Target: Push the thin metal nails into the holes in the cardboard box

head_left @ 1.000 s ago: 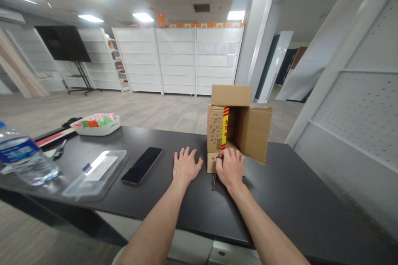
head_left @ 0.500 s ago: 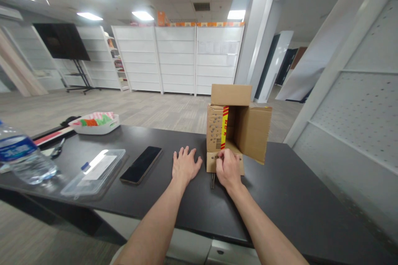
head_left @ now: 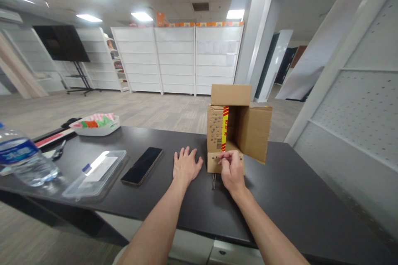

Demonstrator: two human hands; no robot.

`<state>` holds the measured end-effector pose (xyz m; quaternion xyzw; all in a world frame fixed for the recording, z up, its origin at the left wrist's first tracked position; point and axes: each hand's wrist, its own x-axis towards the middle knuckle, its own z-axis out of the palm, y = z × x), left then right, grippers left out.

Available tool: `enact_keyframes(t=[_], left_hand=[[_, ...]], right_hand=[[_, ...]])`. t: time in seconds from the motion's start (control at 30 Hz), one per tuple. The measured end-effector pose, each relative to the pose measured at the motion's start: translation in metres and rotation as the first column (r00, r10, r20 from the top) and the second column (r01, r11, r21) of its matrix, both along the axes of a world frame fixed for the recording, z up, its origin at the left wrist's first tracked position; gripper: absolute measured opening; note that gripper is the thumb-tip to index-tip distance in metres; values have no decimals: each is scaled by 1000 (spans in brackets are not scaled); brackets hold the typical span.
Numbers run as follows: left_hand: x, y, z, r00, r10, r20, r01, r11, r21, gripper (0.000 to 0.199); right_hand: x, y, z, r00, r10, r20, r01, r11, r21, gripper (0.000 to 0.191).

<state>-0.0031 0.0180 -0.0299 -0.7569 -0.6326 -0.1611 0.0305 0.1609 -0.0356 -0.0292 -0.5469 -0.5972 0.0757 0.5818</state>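
My left hand (head_left: 187,165) lies flat on the dark table with its fingers spread, just left of an open cardboard box (head_left: 214,132). Several small dark holes or dots mark the box's left flap and its lower front flap (head_left: 212,167). In front of that lower flap my right hand (head_left: 233,170) is closed in a pinch. Whatever its fingertips hold is too small to make out. Thin metal rods (head_left: 214,182) stick out beneath the lower flap onto the table. Yellow and red tape (head_left: 225,128) runs down the box's left flap.
Left of my hands lie a black phone (head_left: 143,165) and a clear plastic case (head_left: 96,174). A water bottle (head_left: 23,157) stands at the far left, with a white basket (head_left: 102,131) of colourful packets behind. A perforated panel (head_left: 357,120) rises on the right.
My right hand has drawn back slightly to the right from the lower flap, still pinched. My left hand and the box stay in place.
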Motion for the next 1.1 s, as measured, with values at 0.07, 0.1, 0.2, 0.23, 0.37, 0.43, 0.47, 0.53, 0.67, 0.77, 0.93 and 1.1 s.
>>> enact_keyframes(t=[0.07,0.1,0.2,0.23,0.37,0.43,0.47,0.53,0.67,0.77,0.93,1.1], left_hand=[[0,-1,0,1000,-3,3,3,1000,2,51],[0,-1,0,1000,-4,4,4,1000,2,51],[1,-1,1,1000,-3,6,3,1000,0,51],[1,-2,1,1000,-2,7,2,1000,-1,51],[1,-2,2,1000,0,7,1,1000,-6,51],[2,-2,2,1000,1,8,-1,1000,-10,51],[2,-2,1,1000,4,9,-3,1000,-12,51],[2,-2,1,1000,6,11,-6,1000,-13,51],[1,-2,1,1000,-5,12,5,1000,10,50],[1,-2,1,1000,-9,8,8,1000,18,50],[1,-1,1,1000,-2,10,2,1000,-13,51],[1,-1,1,1000,3,16,-3,1000,-14,51]], right_hand=[[0,-5,3,999,40,-13,-40,999,-20,7],[0,-8,4,998,60,-15,-60,998,-28,7],[0,-19,9,992,124,-7,-124,991,-40,6],[1,-24,10,988,152,3,-151,987,-47,5],[5,-42,12,960,263,96,-251,960,-123,6],[7,-51,12,941,300,160,-268,944,-192,7],[8,-54,11,929,318,190,-274,935,-223,9],[7,-59,11,906,351,237,-288,920,-264,11],[5,-62,12,876,387,287,-297,903,-312,15],[5,-62,12,873,395,287,-297,896,-331,17],[4,-61,13,855,391,340,-280,901,-331,19],[1,-61,13,836,369,406,-251,915,-316,18]])
